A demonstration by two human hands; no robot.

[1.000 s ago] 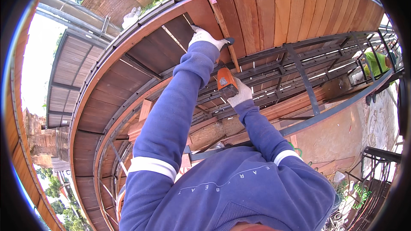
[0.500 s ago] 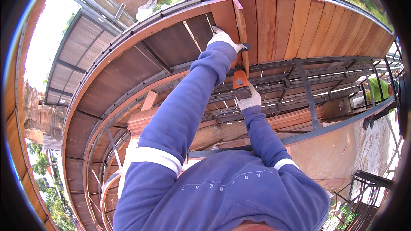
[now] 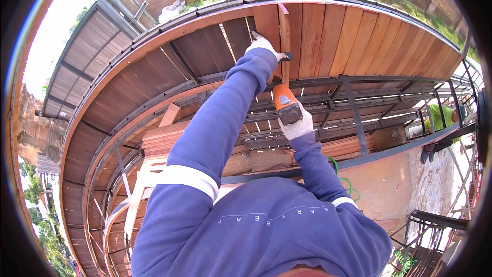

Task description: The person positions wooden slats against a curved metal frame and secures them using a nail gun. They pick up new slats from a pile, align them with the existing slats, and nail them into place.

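Note:
My left hand [image 3: 264,47], in a white glove with dark fingertips, spreads over a reddish plank [image 3: 266,19]. Its forefinger reaches the plank's left edge and its thumb touches a narrow board [image 3: 284,36] standing on edge across the curved frame. Closer to me, my right hand [image 3: 301,124], also gloved, is closed around an orange and black power tool that looks like a nail gun [image 3: 283,97]. The tool's front end is near the lower end of the narrow board; whether they touch I cannot tell.
Fitted planks [image 3: 359,36] run right along the curve; dark panels [image 3: 205,46] show at left. Metal rails and posts [image 3: 354,118] stand nearer me. A green hose [image 3: 348,182] hangs beside my right forearm. Stacked boards [image 3: 161,138] lie left. Another person's green sleeve [image 3: 438,115] shows far right.
The orange tool has tilted and shifted slightly left, showing more of its black end. A green hose has come into sight beside my right forearm. My left hand keeps its place on the plank.

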